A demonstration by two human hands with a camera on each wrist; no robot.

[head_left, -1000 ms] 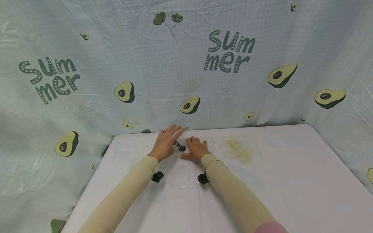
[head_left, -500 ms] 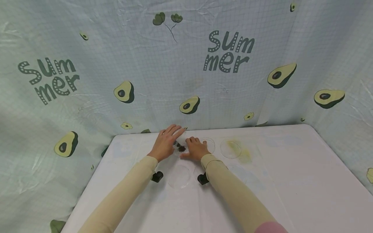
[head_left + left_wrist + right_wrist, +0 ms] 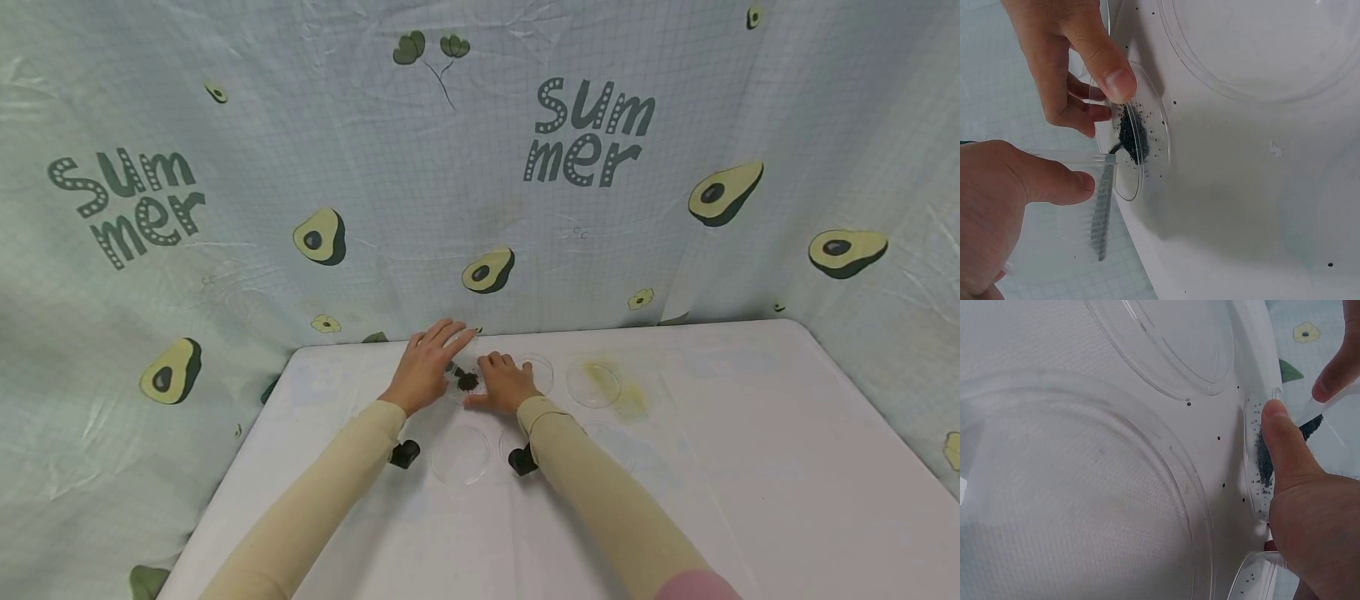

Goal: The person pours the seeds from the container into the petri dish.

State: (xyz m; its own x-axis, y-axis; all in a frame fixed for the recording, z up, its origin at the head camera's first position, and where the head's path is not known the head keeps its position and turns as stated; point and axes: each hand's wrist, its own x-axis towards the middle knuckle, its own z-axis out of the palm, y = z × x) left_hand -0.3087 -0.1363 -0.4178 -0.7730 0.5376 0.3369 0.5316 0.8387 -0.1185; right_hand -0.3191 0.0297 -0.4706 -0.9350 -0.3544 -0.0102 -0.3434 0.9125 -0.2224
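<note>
My left hand [image 3: 422, 375] and right hand [image 3: 508, 385] work near the centre of the head view, close to the far edge of the table [image 3: 750, 450]. My left hand is clamped on a clear container [image 3: 1060, 231], thumb on its side at the lower left of the left wrist view. The container is tilted, with a strip of black grains [image 3: 1134, 134] along its wall and a thin dark trail from its lip to a heap in the dish [image 3: 1157, 112]. That dish is left of centre in the left wrist view and at the right of the right wrist view. My right hand grips it, thumb on the rim.

A few stray grains [image 3: 1219, 438] lie on the table. Another dish [image 3: 1250, 581], at the bottom of the right wrist view, has a few specks too. In the head view a clear dish [image 3: 461, 482] stands below my hands, and one more [image 3: 594, 407], to their right, overlaps a yellowish patch [image 3: 633, 402]. Behind is a cloth [image 3: 420, 167] printed with avocados and "summer". My sleeves [image 3: 322, 504] are beige.
</note>
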